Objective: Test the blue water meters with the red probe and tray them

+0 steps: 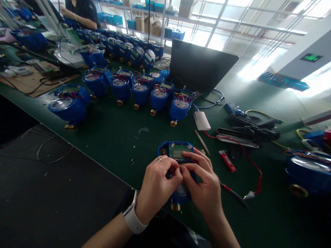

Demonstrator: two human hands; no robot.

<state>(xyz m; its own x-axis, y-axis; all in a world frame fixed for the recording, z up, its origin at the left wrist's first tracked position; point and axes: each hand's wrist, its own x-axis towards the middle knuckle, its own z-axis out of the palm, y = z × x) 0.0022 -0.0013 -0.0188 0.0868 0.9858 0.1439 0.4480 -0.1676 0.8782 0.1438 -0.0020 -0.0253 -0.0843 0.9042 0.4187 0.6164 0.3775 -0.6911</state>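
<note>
A blue water meter (pixel 181 198) with a brass fitting at its near end lies at the table's front edge. Its top housing is uncovered, and a green circuit board (pixel 178 147) with a small grey screen shows inside. Over the middle of the meter my left hand (pixel 160 182) is closed, thumb and fingertips pinched together. My right hand (pixel 204 181) meets it there, its thumb and index finger pinched too, while its other fingers rest over the board's right side. Whatever lies between the fingertips is too small and hidden to make out.
Several blue meters with red wires (pixel 139 91) stand in rows behind. Rightward are a white box (pixel 202 120) on a cable, a wooden stick (pixel 202 142), a red tube (pixel 227 161) and a red-tipped lead (pixel 234 193). A laptop (pixel 201 65) stands behind; a person (pixel 81 15) sits far left.
</note>
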